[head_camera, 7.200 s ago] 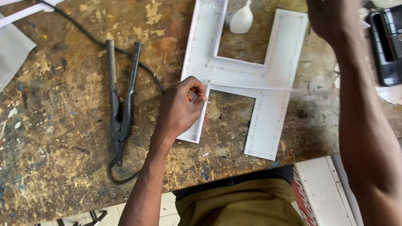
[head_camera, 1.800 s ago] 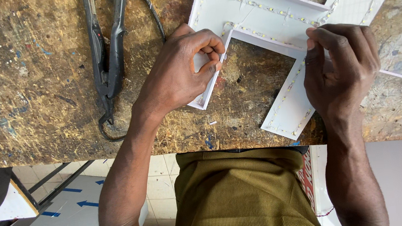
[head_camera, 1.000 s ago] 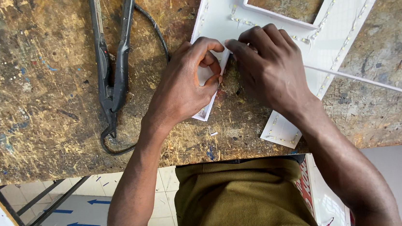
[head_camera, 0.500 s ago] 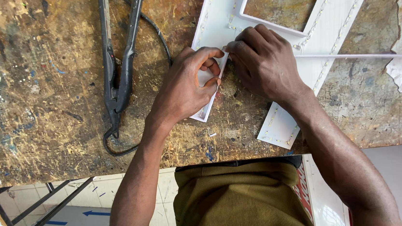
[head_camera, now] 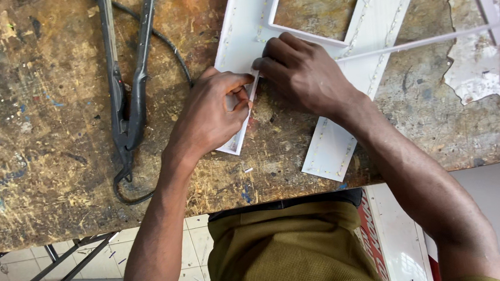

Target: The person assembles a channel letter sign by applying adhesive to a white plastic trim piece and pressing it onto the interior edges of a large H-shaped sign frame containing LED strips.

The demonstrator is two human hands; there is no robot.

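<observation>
Desk (head_camera: 31, 117): chipboard-like wood, rough and matt, stained with paint flecks and dark blotches. Letter form (head_camera: 246, 32), upper centre of the frame: white plastic-looking sheet, smooth, faintly satin, with raised thin walls. Strip (head_camera: 422, 42), upper right: thin, white, smooth. Clamp tool (head_camera: 127, 85), upper left: dark metal, dull finish, worn. Floor (head_camera: 181, 255), lower left: pale glazed tile. Garment (head_camera: 290, 251), lower centre: olive woven cloth, matt.

A large white letter shape (head_camera: 338, 48) lies flat on the worn wooden bench, its open face up. Thin raised walls edge it, and rows of tiny lights dot its floor (clearest along the right leg). A thin white strip (head_camera: 422, 41) lies slantwise across its right leg.
</observation>
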